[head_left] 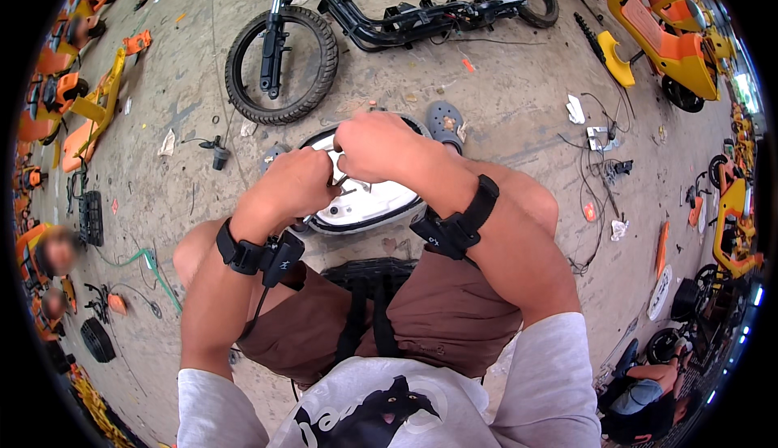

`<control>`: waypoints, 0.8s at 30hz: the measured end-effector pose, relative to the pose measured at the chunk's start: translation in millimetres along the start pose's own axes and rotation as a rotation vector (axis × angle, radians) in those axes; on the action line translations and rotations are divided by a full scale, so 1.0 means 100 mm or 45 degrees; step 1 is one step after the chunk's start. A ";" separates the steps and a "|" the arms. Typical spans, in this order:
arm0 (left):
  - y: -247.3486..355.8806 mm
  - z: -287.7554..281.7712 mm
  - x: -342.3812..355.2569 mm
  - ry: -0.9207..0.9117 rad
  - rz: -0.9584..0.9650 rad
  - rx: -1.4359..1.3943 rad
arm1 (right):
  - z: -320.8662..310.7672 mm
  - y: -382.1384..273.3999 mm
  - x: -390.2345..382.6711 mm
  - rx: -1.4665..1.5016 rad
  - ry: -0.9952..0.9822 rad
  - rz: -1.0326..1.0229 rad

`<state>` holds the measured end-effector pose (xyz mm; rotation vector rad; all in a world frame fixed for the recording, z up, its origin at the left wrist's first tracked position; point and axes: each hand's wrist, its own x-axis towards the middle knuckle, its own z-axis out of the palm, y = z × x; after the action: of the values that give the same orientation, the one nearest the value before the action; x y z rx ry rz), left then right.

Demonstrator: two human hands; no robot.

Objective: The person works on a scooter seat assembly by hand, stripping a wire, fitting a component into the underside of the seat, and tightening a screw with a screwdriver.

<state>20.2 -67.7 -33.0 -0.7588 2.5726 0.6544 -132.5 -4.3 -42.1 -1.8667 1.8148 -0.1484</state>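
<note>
A white oval shell with a black rim (373,205) lies between my feet, its hollow side facing up. It looks like a seat base or cover, though I cannot tell which. Over its left part is my left hand (296,182), fingers curled closed; a short metal end pokes out below it. My right hand (377,146) is closed too, over the shell's far middle, with its fingers close to my left hand. A thin metal rod (347,184) shows between the hands, but which hand holds it is unclear. Both sets of fingertips are mostly hidden.
A stripped black scooter frame (389,26) with its front wheel (281,65) stands just ahead. Cables (596,164) and paper scraps litter the concrete floor at right. Yellow-orange scooters (664,34) line both sides. Another person (648,391) is low at the right.
</note>
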 end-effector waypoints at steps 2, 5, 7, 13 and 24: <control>0.01 -0.01 -0.01 -0.006 0.013 -0.007 | 0.02 0.00 -0.01 0.010 -0.116 0.052; 0.10 -0.09 -0.01 -0.124 -0.024 -0.199 | 0.06 -0.02 -0.04 -0.002 -0.177 0.049; 0.11 -0.09 -0.01 -0.204 -0.041 -0.347 | 0.09 -0.02 -0.04 -0.025 -0.103 0.010; -0.02 -0.17 -0.01 0.088 0.009 -0.300 | 0.06 0.00 -0.03 -0.039 -0.100 -0.087; -0.02 -0.13 0.02 0.292 0.046 -0.249 | 0.06 0.02 -0.06 -0.045 -0.071 -0.188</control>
<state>17.1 -77.1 -24.3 -0.8985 2.7625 0.8871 -132.2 2.8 -46.4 -2.0096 1.6521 -0.1167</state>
